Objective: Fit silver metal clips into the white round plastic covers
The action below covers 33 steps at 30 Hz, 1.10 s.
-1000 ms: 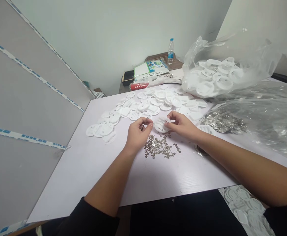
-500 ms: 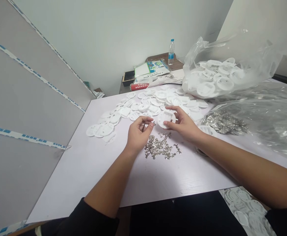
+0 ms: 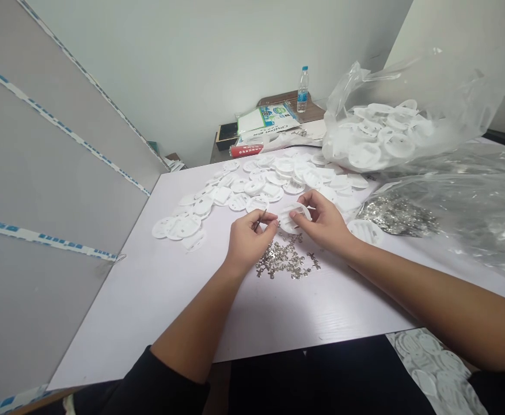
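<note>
My right hand (image 3: 323,222) grips a round white plastic disc (image 3: 290,219) by its right edge, thumb on its face. Pinched in my left hand (image 3: 252,236) is a small metal piece (image 3: 278,223), held at the disc's left edge; whether the two touch I cannot tell. A thin dark object (image 3: 258,221) also shows between the left fingers. Below both hands lies a pile of small silvery metal pieces (image 3: 282,260). Behind them spreads a heap of white plastic discs (image 3: 256,187).
A clear bag of white discs (image 3: 382,135) stands at the back right, with a bag of metal pieces (image 3: 401,216) before it. Farther back are a water bottle (image 3: 303,92) and a red packet (image 3: 246,150). A grey partition (image 3: 31,173) borders the table's left side.
My right hand has turned the disc and brought it slightly lower. My left hand has shifted a little to the right, bringing its metal piece close to the disc's edge.
</note>
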Motion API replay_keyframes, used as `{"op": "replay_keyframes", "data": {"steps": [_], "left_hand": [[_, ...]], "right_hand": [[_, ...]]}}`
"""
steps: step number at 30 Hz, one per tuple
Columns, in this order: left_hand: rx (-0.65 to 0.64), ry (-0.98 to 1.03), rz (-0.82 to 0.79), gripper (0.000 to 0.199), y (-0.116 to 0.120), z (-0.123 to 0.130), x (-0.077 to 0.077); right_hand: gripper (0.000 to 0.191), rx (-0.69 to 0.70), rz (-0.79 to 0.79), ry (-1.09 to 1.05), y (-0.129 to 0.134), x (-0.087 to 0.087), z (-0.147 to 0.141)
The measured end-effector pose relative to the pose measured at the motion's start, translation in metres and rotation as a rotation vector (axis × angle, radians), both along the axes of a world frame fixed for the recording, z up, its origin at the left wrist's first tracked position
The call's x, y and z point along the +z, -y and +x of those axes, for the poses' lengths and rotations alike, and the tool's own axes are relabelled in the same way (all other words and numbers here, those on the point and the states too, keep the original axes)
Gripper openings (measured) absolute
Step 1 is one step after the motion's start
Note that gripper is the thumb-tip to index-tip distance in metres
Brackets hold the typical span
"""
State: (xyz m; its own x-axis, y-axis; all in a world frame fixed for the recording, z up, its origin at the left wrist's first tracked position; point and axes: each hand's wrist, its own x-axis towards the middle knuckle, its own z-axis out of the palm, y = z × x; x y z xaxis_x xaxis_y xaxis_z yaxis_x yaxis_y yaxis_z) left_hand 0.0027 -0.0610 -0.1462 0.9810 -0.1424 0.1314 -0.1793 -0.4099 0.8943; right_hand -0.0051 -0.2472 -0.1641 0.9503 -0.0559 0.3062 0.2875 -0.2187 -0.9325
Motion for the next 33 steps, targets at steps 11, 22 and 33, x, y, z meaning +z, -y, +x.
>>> {"op": "replay_keyframes", "data": {"steps": [11,22,33], "left_hand": [[-0.010,-0.005,-0.033,0.016,-0.0010,0.0011,0.0003],[-0.105,0.050,-0.007,0.014,-0.0023,0.0040,-0.0035],[-0.212,-0.111,-0.246,0.017,-0.0010,0.0075,-0.0061]], "right_hand": [[0.016,0.048,-0.122,0.117,-0.0033,0.0047,-0.0063],[0.019,0.072,-0.128,0.099,-0.0050,0.0082,-0.0100],[0.031,0.156,-0.160,0.084,0.0005,0.0034,-0.0057]]}}
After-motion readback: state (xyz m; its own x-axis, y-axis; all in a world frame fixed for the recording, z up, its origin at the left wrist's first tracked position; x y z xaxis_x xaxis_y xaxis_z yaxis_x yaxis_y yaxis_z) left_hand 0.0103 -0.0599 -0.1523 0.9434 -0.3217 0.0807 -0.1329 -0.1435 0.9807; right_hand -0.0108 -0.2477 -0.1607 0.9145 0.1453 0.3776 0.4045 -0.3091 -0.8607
